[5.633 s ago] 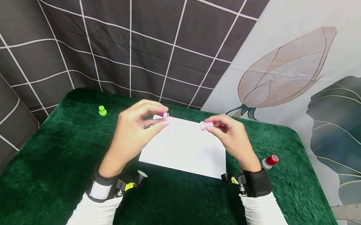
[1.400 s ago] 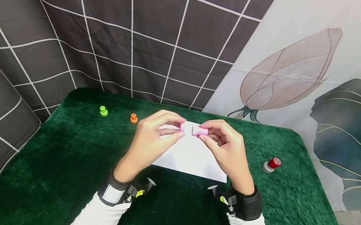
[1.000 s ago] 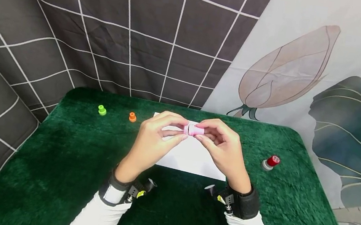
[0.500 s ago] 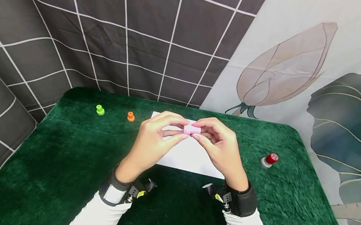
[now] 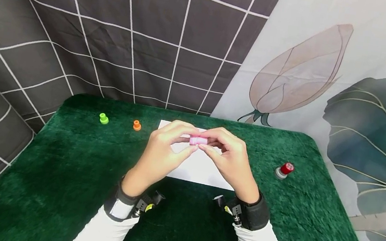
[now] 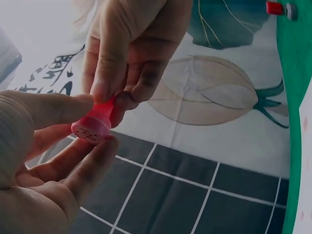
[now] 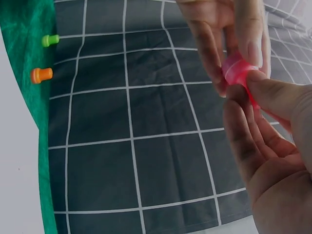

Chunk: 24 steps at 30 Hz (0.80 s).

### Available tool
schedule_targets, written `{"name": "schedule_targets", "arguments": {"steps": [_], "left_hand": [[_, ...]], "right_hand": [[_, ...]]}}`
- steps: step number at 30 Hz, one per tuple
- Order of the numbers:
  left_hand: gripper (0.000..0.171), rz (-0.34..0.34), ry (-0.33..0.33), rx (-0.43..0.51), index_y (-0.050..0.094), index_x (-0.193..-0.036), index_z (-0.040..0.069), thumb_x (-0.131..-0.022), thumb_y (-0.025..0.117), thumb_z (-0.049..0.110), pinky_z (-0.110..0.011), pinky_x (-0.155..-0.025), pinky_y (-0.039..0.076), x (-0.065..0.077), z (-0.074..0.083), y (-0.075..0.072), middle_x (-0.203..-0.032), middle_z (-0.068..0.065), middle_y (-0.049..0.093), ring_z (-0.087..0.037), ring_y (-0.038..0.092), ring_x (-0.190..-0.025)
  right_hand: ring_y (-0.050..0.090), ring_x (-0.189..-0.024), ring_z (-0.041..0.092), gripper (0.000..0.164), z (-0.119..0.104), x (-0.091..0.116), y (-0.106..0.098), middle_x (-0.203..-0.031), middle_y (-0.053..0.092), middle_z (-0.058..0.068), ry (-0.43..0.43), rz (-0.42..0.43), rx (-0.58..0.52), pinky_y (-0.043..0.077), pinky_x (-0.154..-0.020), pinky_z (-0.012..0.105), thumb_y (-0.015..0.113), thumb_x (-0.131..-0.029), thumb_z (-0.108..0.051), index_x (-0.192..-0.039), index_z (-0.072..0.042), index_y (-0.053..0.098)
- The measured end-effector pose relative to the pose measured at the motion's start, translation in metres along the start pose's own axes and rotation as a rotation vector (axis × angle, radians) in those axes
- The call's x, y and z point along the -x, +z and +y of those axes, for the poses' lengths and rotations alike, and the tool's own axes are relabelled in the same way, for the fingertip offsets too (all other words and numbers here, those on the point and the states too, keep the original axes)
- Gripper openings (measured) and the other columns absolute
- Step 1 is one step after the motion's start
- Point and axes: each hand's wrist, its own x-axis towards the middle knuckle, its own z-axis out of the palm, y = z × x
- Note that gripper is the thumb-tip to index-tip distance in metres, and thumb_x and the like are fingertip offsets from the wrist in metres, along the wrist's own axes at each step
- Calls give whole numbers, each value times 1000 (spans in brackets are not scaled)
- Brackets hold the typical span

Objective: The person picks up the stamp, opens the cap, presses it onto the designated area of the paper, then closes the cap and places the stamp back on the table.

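Observation:
A small pink toy stamp (image 5: 198, 141) is held in the air above the white paper (image 5: 200, 171), lying sideways between both hands. My left hand (image 5: 164, 149) pinches its capped end between thumb and fingers. From the other side, my right hand (image 5: 230, 154) pinches the narrower handle. Cap and body meet with only a thin line between them. In the left wrist view the cap's round face (image 6: 87, 134) shows dark markings, which I cannot read. Faint reddish prints (image 6: 305, 124) mark the paper.
On the green cloth (image 5: 58, 184), a lime green stamp (image 5: 103, 118) and an orange stamp (image 5: 136, 125) stand at the back left. A red stamp with a grey base (image 5: 284, 170) is on the right. Behind the table hang a dark grid-patterned cloth (image 5: 154, 55) and a flower-printed cloth (image 5: 295, 77).
The hands have come together, and the gap between the pink cap and stamp body has closed. Earlier the two pieces were held well apart. The orange stamp, hidden at first, is now visible.

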Motion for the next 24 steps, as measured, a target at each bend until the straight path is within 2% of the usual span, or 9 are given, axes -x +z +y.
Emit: {"name": "schedule_targets", "arguments": {"steps": [5,10,17,24], "left_hand": [[33,-10,80,-193,71,-110,4,-78,79,7,-35,-89,58,0,0,3,-107,-10,69,-18,63,-100],[29,-17,126,-347,71,-105,2,-78,80,6,-34,-87,59,1,1,7,-104,-12,68,-20,62,-96],[22,-3,98,-389,69,-99,2,-78,75,0,-32,-80,61,1,0,10,-97,-11,67,-19,60,-87],[23,-2,22,-397,71,-98,3,-75,75,1,-34,-79,61,2,-10,10,-95,-11,70,-19,63,-85]], "right_hand": [[65,-79,9,31,1,1,0,-94,72,4,39,14,63,61,-70,28,78,-80,-14,-108,-7,67],[65,-76,9,31,1,0,0,-89,71,5,54,36,82,62,-69,31,79,-79,-16,-104,-6,64],[65,-74,8,29,1,0,4,-85,71,4,14,17,134,62,-69,34,79,-79,-18,-101,-6,64],[64,-78,8,24,3,1,0,-91,72,3,28,-32,164,62,-73,34,76,-84,-19,-103,-8,65]]}}
